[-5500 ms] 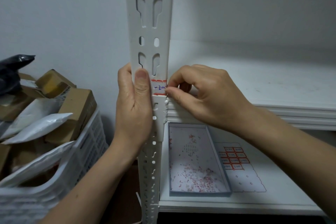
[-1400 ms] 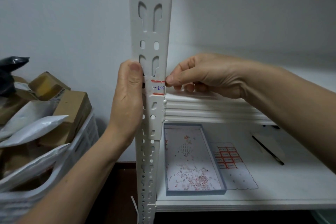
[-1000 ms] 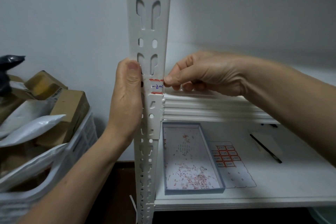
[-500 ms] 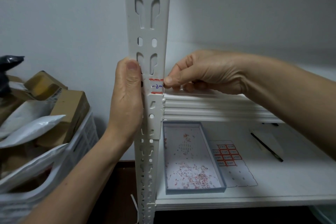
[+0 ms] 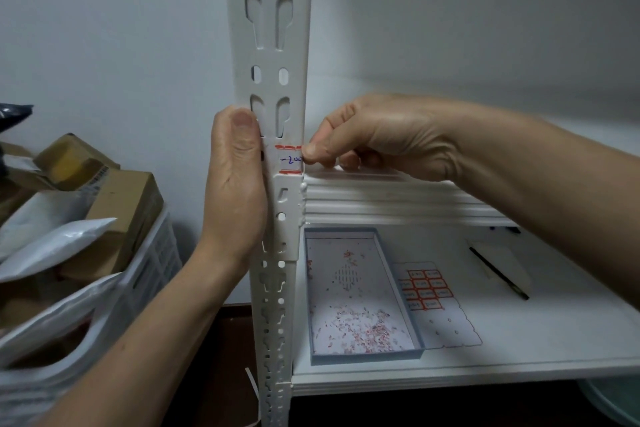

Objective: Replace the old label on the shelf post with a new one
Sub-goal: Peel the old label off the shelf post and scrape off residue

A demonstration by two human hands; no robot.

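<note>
A white slotted shelf post [image 5: 273, 45] runs up the middle of the view. A small white label [image 5: 289, 159] with red borders and blue writing is stuck on it just above the upper shelf. My left hand [image 5: 235, 184] wraps the post's left side, its thumb lying along the front and covering the label's left part. My right hand [image 5: 374, 139] is curled at the post's right edge, its thumb and fingertip touching the label's right edge. A sheet of red-bordered labels [image 5: 429, 295] lies on the lower shelf [image 5: 519, 354].
A shallow blue-rimmed tray [image 5: 401, 352] dotted with red and white paper scraps sits on the lower shelf beside the sheet. A black pen [image 5: 498, 273] lies further right on a white card. A white basket [image 5: 152, 274] of cardboard boxes and mailer bags stands at the left.
Over the last second both hands have kept their places on the post and the label's edge. Before that, my right hand rose and my left thumb slid leftward off the label.
</note>
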